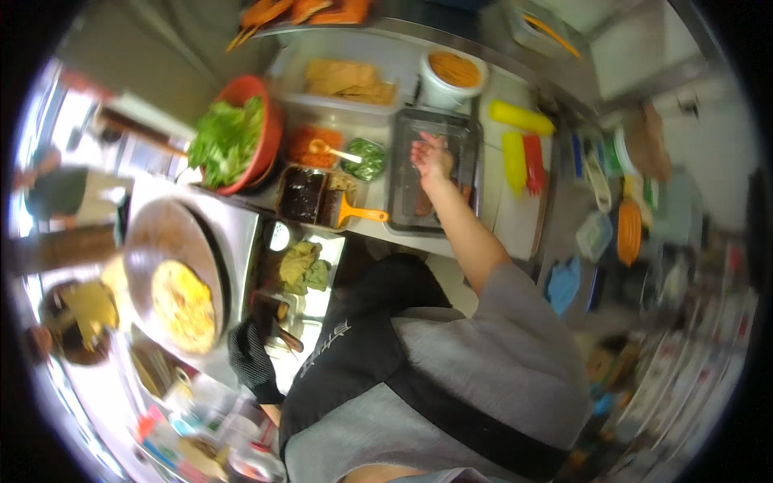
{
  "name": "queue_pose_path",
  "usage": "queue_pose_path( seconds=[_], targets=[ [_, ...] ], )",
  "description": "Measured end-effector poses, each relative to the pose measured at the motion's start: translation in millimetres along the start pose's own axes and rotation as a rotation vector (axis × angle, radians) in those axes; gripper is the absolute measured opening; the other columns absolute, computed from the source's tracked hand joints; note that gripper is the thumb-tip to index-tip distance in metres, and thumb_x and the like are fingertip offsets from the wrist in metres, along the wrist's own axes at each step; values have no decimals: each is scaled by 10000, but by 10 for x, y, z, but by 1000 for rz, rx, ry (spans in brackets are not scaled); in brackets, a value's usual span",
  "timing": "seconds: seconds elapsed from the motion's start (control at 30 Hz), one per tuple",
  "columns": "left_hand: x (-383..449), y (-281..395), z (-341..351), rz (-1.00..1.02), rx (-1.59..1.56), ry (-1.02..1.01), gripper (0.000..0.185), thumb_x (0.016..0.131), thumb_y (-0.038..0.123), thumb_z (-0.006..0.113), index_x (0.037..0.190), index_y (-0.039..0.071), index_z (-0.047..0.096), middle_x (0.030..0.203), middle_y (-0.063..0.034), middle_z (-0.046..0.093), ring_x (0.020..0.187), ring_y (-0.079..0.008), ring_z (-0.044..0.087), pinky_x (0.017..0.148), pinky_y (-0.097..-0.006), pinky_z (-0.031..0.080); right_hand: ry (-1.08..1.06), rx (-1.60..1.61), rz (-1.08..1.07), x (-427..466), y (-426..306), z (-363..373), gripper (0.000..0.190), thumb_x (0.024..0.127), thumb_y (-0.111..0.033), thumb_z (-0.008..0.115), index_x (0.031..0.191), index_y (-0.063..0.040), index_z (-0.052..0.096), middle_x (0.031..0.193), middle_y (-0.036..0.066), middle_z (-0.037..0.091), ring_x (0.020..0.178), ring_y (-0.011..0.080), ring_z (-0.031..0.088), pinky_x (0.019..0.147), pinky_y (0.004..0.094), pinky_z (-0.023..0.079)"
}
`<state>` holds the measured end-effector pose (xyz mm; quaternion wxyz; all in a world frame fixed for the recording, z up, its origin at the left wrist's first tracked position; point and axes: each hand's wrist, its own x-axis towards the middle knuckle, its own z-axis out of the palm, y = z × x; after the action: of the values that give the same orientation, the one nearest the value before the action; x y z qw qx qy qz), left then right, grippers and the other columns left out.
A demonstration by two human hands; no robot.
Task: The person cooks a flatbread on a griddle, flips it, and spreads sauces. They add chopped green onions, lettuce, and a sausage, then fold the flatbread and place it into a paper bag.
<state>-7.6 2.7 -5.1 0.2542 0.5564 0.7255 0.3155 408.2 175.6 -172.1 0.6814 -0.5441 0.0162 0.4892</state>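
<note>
My right hand, bare, hovers over a dark tray with a clear lid or liner. Its fingers are apart with nothing visible in them. Beneath the forearm some reddish-brown food shows in the tray. My left hand wears a dark knit glove and hangs beside the griddle's edge. Near it a wooden handle sticks out by a small clear container. Whether the gloved fingers grip anything is hidden. On the round griddle lies a flat crepe with egg.
Left of the tray stand a red bowl of lettuce, chopped orange food, chopped greens and dark sauce with an orange-handled brush. Behind are a white tub and flat crackers. Squeeze bottles lie right. A cloth lies below.
</note>
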Motion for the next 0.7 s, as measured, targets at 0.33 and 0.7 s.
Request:
queue_pose_path(
  seconds=[0.33, 0.7],
  targets=[
    [291, -74, 356, 299, 9, -408, 164, 877, 76, 581, 1001, -8, 646, 962, -131, 648, 909, -227, 620, 823, -316, 466, 390, -352, -149, -974, -274, -1759, 244, 962, -128, 406, 1171, -71, 518, 882, 95, 644, 696, 144, 591, 604, 275, 504],
    [-510, 997, 1304, 271, -209, -377, 156, 855, 57, 619, 998, 7, 653, 988, -128, 668, 926, -182, 638, 807, -302, 499, 416, -284, -165, -65, -1152, -2836, 193, 898, -169, 569, 1059, -66, 602, 624, 61, 595, 457, 115, 525, 453, 240, 449]
  ],
)
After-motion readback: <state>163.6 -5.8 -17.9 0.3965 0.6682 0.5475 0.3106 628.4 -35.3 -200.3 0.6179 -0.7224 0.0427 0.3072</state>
